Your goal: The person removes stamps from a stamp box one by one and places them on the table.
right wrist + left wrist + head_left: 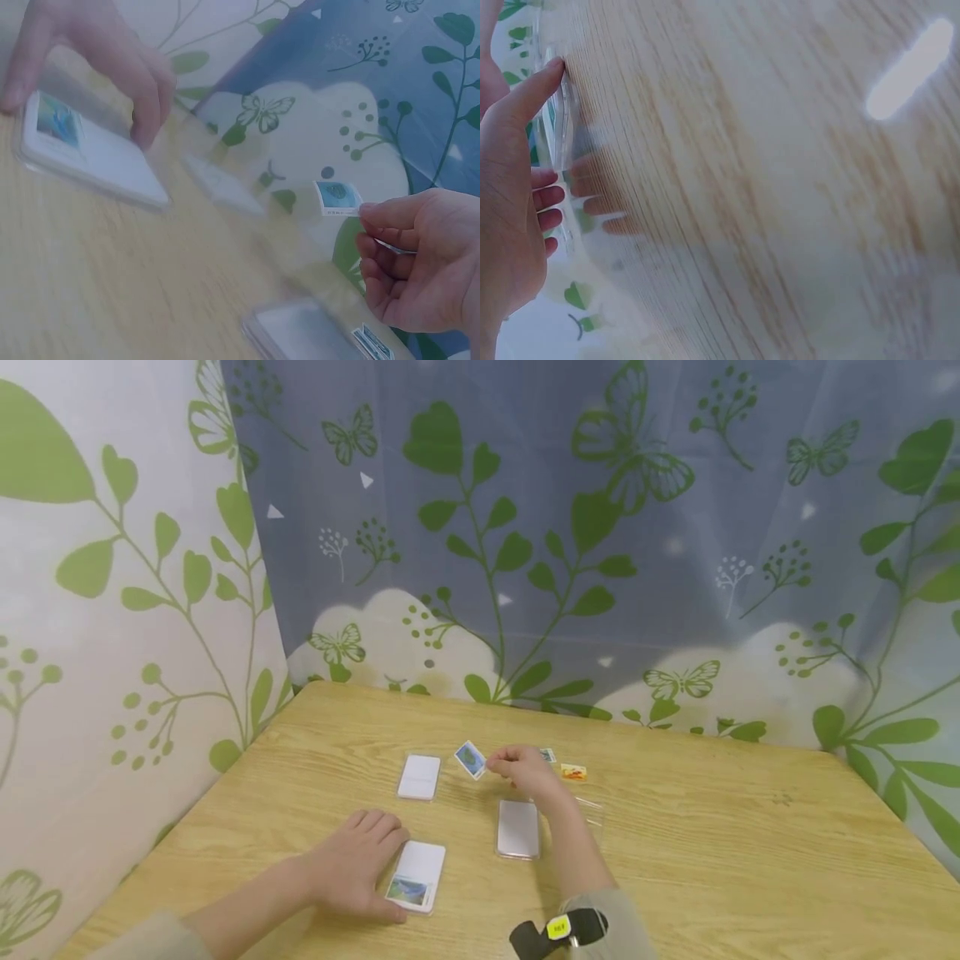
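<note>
In the head view, my right hand pinches a small stamp by its edge, above the table. The stamp has a white border and a blue-green picture, also seen in the right wrist view, where thumb and forefinger of the right hand hold it. My left hand rests on the table beside a flat white case, thumb and forefinger touching its edges. A landscape stamp lies on the near end of that case. In the left wrist view, the left thumb extends to the case edge.
Another white case lies at the back left, and a third lies near the right forearm. Past the right hand are an orange stamp and a partly hidden stamp. A clear plastic piece lies partly behind the forearm. Patterned curtains border the wooden table.
</note>
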Available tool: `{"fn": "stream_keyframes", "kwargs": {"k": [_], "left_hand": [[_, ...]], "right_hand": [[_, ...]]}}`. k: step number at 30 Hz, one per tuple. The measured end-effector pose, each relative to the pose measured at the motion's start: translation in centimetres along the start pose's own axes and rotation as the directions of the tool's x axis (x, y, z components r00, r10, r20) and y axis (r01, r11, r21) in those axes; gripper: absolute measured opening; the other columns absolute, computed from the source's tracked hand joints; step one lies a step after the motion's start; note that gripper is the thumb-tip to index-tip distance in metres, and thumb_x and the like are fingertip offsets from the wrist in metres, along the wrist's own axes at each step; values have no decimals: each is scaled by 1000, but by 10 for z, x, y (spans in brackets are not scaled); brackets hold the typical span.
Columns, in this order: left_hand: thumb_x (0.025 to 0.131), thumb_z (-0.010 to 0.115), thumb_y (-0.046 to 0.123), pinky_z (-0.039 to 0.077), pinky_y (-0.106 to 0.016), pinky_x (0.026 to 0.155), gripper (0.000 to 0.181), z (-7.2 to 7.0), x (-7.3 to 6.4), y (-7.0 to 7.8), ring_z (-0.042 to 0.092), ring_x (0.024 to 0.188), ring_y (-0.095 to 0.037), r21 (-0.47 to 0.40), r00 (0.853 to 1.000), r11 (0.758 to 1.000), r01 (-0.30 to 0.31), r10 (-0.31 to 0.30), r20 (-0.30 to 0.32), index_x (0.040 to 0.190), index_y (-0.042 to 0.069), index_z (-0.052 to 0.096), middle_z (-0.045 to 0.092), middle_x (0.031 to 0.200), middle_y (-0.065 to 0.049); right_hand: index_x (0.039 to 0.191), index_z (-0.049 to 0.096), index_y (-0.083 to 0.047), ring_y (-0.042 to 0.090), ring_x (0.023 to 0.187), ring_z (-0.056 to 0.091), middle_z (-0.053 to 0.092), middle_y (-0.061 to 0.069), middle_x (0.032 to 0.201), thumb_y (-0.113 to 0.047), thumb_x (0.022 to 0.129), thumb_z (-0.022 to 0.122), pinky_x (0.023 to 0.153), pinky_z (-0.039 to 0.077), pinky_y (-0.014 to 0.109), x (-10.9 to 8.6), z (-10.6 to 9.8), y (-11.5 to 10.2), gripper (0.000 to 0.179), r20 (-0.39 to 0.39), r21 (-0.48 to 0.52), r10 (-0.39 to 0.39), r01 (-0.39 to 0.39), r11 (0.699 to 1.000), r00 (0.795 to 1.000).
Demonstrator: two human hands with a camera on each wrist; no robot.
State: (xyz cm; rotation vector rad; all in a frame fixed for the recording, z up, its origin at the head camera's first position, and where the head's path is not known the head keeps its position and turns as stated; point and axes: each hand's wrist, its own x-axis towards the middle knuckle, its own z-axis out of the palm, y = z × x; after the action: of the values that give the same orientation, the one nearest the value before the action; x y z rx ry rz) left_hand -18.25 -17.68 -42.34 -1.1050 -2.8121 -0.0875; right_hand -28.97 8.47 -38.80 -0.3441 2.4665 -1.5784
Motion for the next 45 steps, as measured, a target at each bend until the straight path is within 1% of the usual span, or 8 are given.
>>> {"fn": "stream_keyframes", "kwargs": {"k": [7,10,14,18,25,29,35,45], "left_hand": [[75,44,77,37,-45,95,89,-1,-3,1,42,108,-22,-8,1000,1000,3,-3,16,123,3,49,48,117,-6],[75,44,77,36,-45,96,89,-1,-3,1,42,109,-22,-17,1000,1000,7,-6,24,124,3,49,48,118,-6],[75,43,77,36,-45,96,89,-1,-3,1,42,110,-22,-20,999,1000,14,-14,35,125,4,48,47,118,-6],[75,43,78,36,-46,96,90,-1,-3,1,42,109,-22,-16,999,1000,16,-15,29,125,3,48,48,118,-6],[75,43,77,36,-47,97,90,-1,-3,1,42,110,-22,-41,999,999,20,-19,34,126,3,48,48,118,-7],[75,43,77,36,-47,97,90,0,-3,1,42,110,-23,-50,999,998,27,-25,44,126,2,47,48,119,-7],[76,43,77,36,-46,97,90,2,-3,1,41,110,-22,-47,999,999,18,-16,46,127,3,47,47,120,-6],[76,44,76,36,-47,97,88,-1,-3,1,41,110,-22,-53,998,998,27,-25,52,127,3,46,47,120,-7]], "right_hand": [[93,66,-1,33,111,50,59,13,114,-17,88,60,93,39,54,14,-8,8,18,-87,-106,16,-26,994,996],[80,63,-2,24,88,53,60,7,92,-14,86,62,78,46,41,19,-12,13,14,-112,-140,40,-56,989,993],[63,50,-7,12,55,37,43,-1,63,-10,84,62,51,35,25,22,-16,16,25,-113,-184,61,-81,980,992],[60,51,-8,9,46,31,40,-3,54,-11,85,62,43,28,21,23,-17,17,27,-124,-299,41,-76,951,991],[70,67,-10,21,68,53,57,-2,64,-16,80,65,63,43,34,25,-13,23,13,-172,-574,-61,-49,817,983],[72,69,-11,32,87,55,63,-1,75,-18,79,67,79,42,45,27,-10,26,10,-178,-590,-57,-60,805,982],[84,70,-9,36,94,53,66,4,87,-17,80,67,83,41,48,28,-8,27,9,-203,-571,-67,-63,818,977],[97,65,-1,23,87,58,64,9,95,-17,87,62,74,50,35,26,-4,16,19,-182,-277,-61,8,961,981]]}}
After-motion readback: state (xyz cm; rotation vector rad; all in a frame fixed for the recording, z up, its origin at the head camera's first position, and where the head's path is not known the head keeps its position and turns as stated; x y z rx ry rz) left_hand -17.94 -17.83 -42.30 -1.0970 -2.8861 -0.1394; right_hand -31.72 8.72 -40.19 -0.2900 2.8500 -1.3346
